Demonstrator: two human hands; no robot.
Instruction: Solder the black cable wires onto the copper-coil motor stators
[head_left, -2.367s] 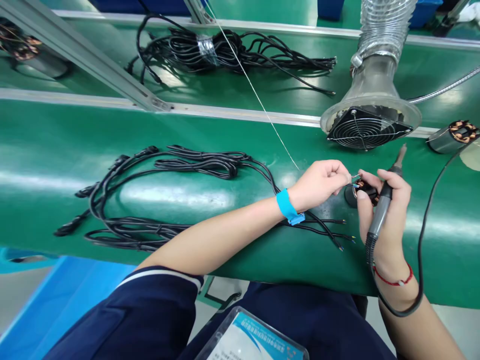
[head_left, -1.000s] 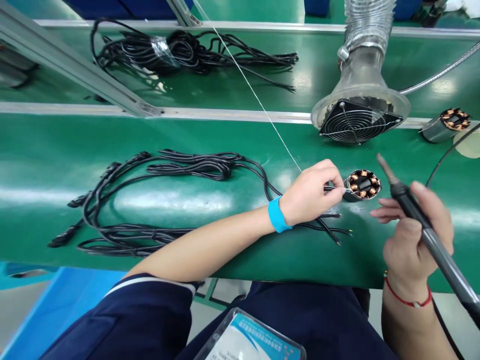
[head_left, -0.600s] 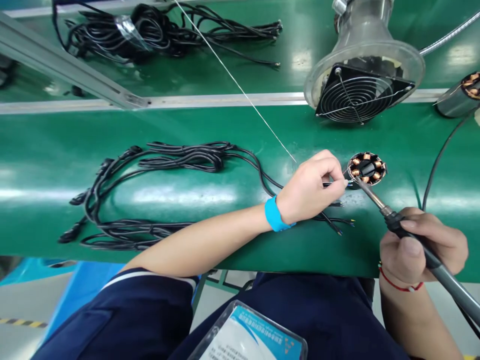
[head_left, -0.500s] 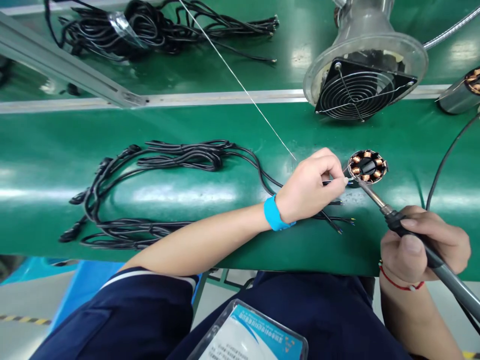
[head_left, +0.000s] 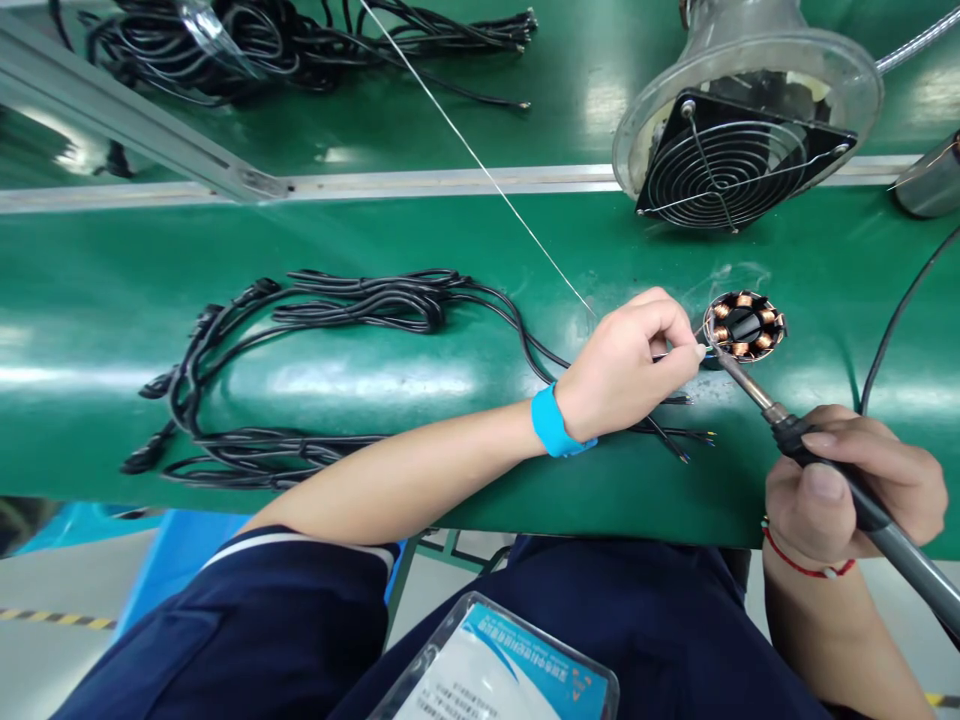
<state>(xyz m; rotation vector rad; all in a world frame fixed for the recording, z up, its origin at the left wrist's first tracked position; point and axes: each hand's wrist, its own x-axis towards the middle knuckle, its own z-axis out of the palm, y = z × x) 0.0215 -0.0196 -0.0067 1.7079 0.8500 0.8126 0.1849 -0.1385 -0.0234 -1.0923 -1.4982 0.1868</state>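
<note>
My left hand (head_left: pixel 630 352), with a blue band at the wrist, pinches a thin wire at the left edge of a round stator (head_left: pixel 745 327) with copper coils. My right hand (head_left: pixel 855 485) is wrapped round the grip of a soldering iron (head_left: pixel 795 435). Its tip touches or nearly touches the wire end beside the stator. Faint smoke rises behind the stator. Black cables (head_left: pixel 360 300) lie coiled on the green mat, and their stripped ends show below my left hand. A thin pale strand (head_left: pixel 480 160) runs down from the top to just behind my left hand.
A fume extractor with a fan grille (head_left: pixel 724 180) hangs behind the stator. A metal rail (head_left: pixel 450 181) crosses the bench (head_left: pixel 450 235). More black cables (head_left: pixel 247 50) lie beyond it. Another metal cylinder (head_left: pixel 930 182) is at the right edge, with a black cord (head_left: pixel 904 300) below.
The view has shifted slightly. The stator and both hands appear a little further right, still close together. Smoke now shows above the stator.
</note>
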